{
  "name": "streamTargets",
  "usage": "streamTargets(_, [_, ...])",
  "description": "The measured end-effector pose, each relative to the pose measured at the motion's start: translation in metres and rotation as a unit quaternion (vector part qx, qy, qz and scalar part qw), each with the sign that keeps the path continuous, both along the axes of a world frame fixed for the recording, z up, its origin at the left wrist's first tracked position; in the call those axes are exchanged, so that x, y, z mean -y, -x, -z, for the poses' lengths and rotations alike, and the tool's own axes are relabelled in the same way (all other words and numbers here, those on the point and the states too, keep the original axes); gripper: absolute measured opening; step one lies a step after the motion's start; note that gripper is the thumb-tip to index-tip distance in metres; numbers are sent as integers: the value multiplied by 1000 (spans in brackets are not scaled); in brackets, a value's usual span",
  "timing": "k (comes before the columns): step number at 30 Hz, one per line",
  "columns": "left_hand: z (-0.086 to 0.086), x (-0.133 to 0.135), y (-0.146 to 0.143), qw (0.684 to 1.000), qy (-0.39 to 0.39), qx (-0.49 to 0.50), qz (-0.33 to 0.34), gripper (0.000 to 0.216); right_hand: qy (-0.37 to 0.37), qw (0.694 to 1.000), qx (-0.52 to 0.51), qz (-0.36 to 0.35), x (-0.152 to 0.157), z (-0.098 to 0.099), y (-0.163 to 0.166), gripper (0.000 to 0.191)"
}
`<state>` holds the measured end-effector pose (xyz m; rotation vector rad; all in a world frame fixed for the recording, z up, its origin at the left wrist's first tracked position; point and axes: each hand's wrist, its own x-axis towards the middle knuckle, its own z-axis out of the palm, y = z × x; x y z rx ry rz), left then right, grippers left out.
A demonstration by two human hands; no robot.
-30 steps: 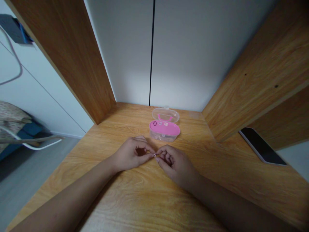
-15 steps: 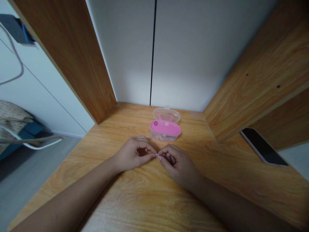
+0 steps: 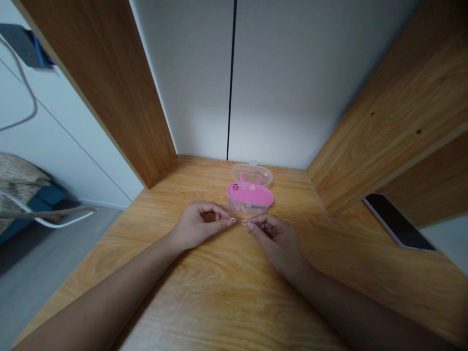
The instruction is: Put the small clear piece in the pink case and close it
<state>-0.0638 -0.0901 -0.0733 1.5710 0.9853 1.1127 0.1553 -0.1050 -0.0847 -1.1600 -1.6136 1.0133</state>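
My left hand [image 3: 203,224] pinches a small pale hair tie [image 3: 232,220] between thumb and fingertips. Between the thumb and index finger of my right hand [image 3: 276,239] is a second small pale hair tie [image 3: 244,222]. The two loops are a short gap apart, just in front of an oval clear box [image 3: 242,205]. Its pink top surface [image 3: 252,196] carries dark loops [image 3: 236,186], a whitish loop [image 3: 243,186] and pale yellowish loops [image 3: 252,187] along the far side. Behind it, the clear lid [image 3: 252,171] with a pink handle stands open.
A smartphone [image 3: 397,222] lies on the wooden tabletop [image 3: 204,297] at the right. Wooden panels [image 3: 106,92] rise on both sides, with a white panel [image 3: 190,97] behind the box. White and brown rods [image 3: 66,214] are at the far left.
My hands were together at the fingertips over a small pale thing. They have moved slightly away from me and apart, each now with its own loop.
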Motion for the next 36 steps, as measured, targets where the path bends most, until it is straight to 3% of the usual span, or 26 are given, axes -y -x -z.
streamTargets(7, [1, -5, 0, 998, 15, 63, -23, 26, 5, 997, -60, 41, -5, -3, -1, 30])
streamTargets(15, [2, -4, 1, 999, -2, 30, -22, 25, 0, 998, -50, 31, -5, 0, -2, 27])
streamTargets(25, [3, 6, -4, 999, -6, -17, 30, 21, -48, 996, 54, -46, 3, -1, -3, 17])
streamTargets(36, [1, 7, -3, 998, 11, -41, 48, 23, -68, 991, 100, -60, 4, -6, 0, 15])
